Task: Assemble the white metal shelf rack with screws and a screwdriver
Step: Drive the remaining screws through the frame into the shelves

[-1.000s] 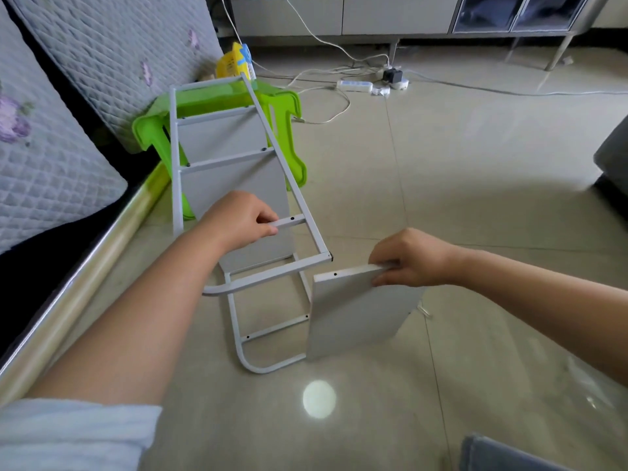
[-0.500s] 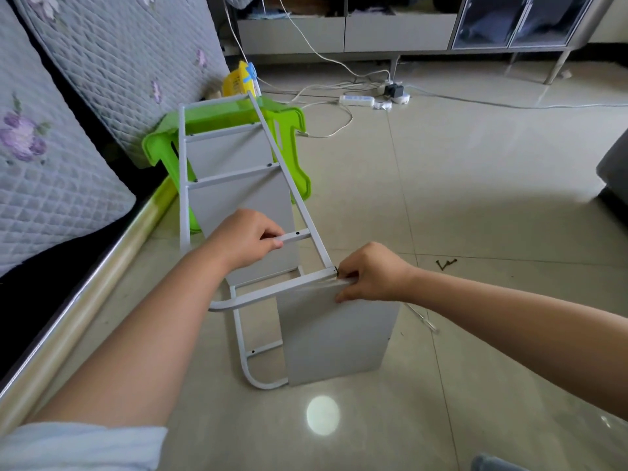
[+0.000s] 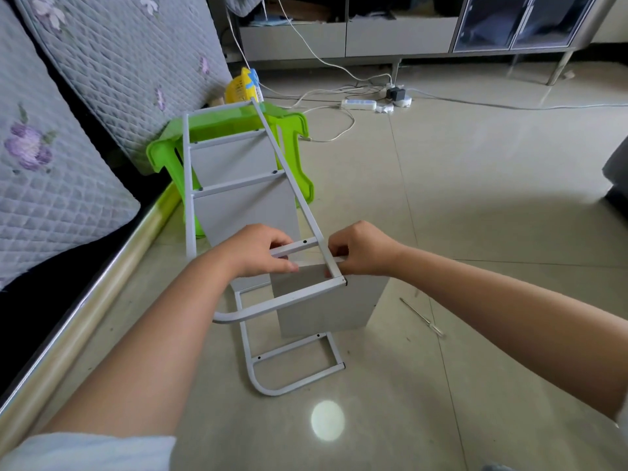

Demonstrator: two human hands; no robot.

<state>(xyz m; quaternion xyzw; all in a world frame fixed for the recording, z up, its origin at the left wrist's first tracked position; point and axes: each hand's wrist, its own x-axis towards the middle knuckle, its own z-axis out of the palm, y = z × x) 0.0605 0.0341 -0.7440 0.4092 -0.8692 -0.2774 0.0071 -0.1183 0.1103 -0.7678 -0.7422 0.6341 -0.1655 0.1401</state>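
A pale tiled floor (image 3: pixel 475 205) fills most of the view. At nine to eleven o'clock a quilted grey mattress (image 3: pixel 112 62) with purple flowers leans against a bed edge, and at twelve to one o'clock a low grey cabinet (image 3: pixel 373 32) stands along the far wall.

The white metal shelf rack (image 3: pixel 238 178) lies on its side at the centre, running from eleven o'clock down toward six. Its far end rests against a bright green plastic stool (image 3: pixel 292 130) at eleven o'clock. Two grey panels are already seated between its side frames. A third, the loose shelf panel (image 3: pixel 326 307), stands on edge between the frames near the centre, its top edge just under a crossbar.

The left hand (image 3: pixel 258 249), coming in from seven o'clock, curls around that crossbar, its fingers wrapped over the tube and the thumb below against the panel's top edge. The right hand (image 3: pixel 360 249), coming in from four o'clock, grips the panel's upper corner where it meets the frame's long rail, fingers bent over the edge.

At twelve o'clock a white power strip (image 3: pixel 358 104) with trailing cables lies on the floor. A yellow basket (image 3: pixel 243 86) peeks out behind the stool. At four o'clock of the rack, just beside the panel, lies the slim screwdriver (image 3: pixel 421 316) with a clear handle.
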